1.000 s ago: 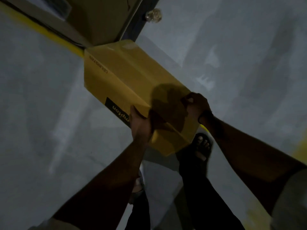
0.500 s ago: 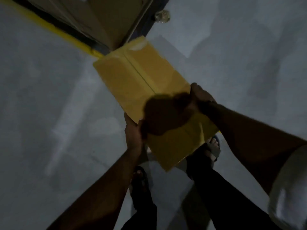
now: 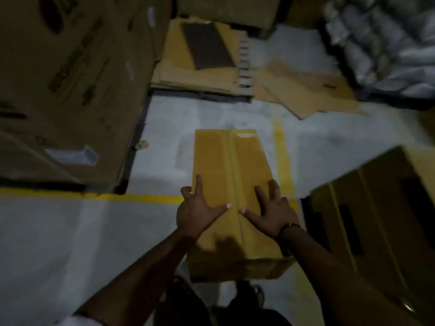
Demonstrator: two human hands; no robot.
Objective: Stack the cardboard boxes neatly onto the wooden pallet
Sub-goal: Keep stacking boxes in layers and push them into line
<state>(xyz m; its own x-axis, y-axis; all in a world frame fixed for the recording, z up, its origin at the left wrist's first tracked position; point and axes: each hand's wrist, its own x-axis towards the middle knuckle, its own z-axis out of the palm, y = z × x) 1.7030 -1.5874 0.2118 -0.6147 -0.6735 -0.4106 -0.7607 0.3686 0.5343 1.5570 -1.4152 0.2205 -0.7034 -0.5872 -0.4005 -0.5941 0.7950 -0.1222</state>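
A long yellow cardboard box with a centre seam hangs lengthwise in front of me above the grey floor. My left hand holds its left edge, thumb on top and outer fingers hooked over the side. My right hand lies on the top by the right edge with fingers spread and straight and the thumb pointing at the seam. Ahead, a wooden pallet lies on the floor with flattened cardboard sheets on it.
A big brown carton fills the left side. Another brown carton stands close on the right. Plastic-wrapped bundles sit at the far right. Loose cardboard lies past the pallet. Yellow lines mark the floor.
The view has swung from bare floor towards the pallet and cartons. The box now points straight ahead instead of diagonally, and both hands have shifted onto its top with thumbs near the seam.
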